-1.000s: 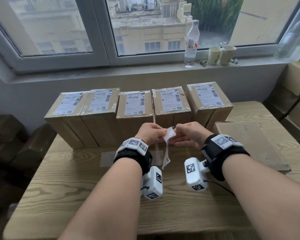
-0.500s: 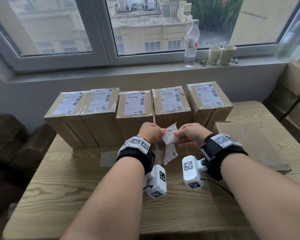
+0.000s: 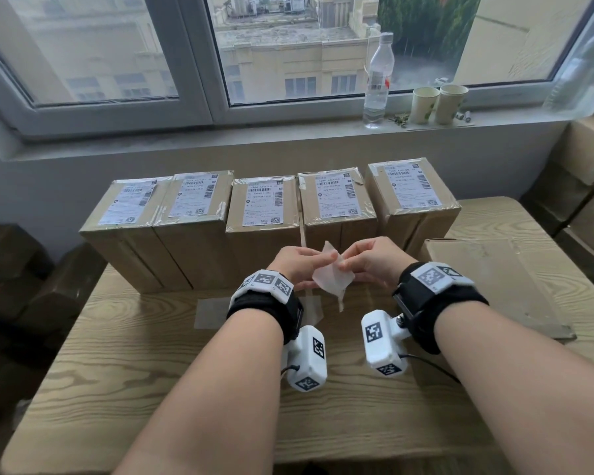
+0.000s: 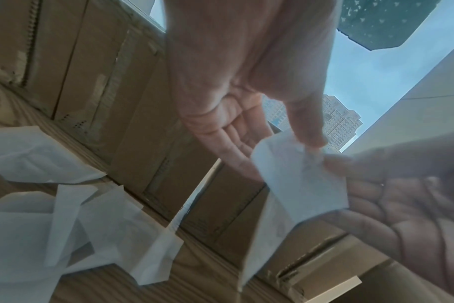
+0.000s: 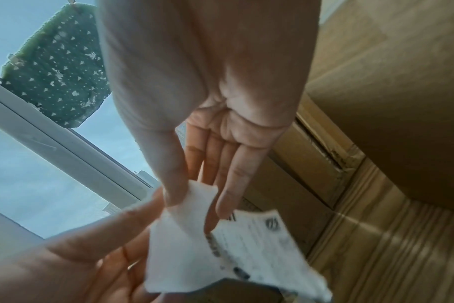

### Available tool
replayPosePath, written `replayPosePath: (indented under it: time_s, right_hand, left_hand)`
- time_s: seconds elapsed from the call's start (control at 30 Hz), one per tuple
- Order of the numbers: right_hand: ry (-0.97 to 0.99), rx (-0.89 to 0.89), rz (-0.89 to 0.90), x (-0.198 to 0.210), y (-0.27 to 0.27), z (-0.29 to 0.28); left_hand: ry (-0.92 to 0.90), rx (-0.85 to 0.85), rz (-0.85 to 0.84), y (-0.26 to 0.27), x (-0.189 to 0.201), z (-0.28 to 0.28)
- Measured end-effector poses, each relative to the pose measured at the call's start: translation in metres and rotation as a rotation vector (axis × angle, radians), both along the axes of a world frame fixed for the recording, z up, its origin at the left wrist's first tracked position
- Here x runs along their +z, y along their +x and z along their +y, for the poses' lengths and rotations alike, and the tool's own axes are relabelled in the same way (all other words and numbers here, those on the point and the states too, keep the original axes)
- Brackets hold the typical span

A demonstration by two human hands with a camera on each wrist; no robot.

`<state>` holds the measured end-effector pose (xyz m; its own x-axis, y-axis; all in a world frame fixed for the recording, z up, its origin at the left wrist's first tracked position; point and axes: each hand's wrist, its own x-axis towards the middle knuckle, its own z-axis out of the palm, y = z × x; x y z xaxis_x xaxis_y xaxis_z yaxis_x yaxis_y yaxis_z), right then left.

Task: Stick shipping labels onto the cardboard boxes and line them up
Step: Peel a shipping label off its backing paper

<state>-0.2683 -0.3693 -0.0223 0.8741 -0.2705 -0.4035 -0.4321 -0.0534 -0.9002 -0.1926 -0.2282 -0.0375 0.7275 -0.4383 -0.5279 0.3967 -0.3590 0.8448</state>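
Several cardboard boxes (image 3: 264,221) stand in a row at the back of the wooden table (image 3: 151,389), each with a shipping label on top. To their right lies a flatter box (image 3: 494,279) with a bare top. Just in front of the row, both hands hold one white shipping label (image 3: 331,277) in the air. My left hand (image 3: 309,262) pinches its upper edge from the left, and my right hand (image 3: 360,258) pinches it from the right. In the right wrist view the label (image 5: 257,250) shows a printed layer parting from a blank white layer. The left thumb (image 4: 306,131) presses on the sheet.
Loose white backing sheets (image 4: 65,225) lie on the table under my left wrist. A water bottle (image 3: 378,77) and two paper cups (image 3: 438,104) stand on the windowsill. More cardboard boxes (image 3: 590,186) are stacked at the right, and dark ones (image 3: 11,269) at the left.
The label hung as a narrow strip between the hands; now it is spread wider, its two layers pulled further apart. Both hands stay close together in front of the row.
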Motion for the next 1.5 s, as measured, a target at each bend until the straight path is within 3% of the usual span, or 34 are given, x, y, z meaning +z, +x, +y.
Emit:
replayPosePath:
  time_s: [0.17,0.43,0.6,0.9,1.2,1.5]
  right_hand:
    - [0.136,-0.009,-0.003,0.003,-0.002,0.001]
    - [0.318,0.045,0.057,0.006,-0.002,0.006]
    - [0.153,-0.003,0.028,0.005,0.000,0.003]
    - [0.168,-0.058,0.049,0.008,0.004,0.006]
    - [0.095,-0.238,0.177,0.011,0.010,0.010]
    - [0.081,-0.338,0.139,0.011,0.009,0.007]
  left_hand:
    - [-0.001,0.045,-0.117,0.002,-0.004,-0.001]
    - [-0.054,-0.006,-0.126,0.001,0.001,-0.004]
    - [-0.122,0.005,-0.068,0.003,-0.003,-0.003]
    - [-0.248,0.092,0.101,0.004,-0.010,-0.002]
    - [-0.065,0.173,-0.112,0.010,-0.025,-0.012]
    - [0.044,0.209,-0.141,0.025,-0.039,0.010]
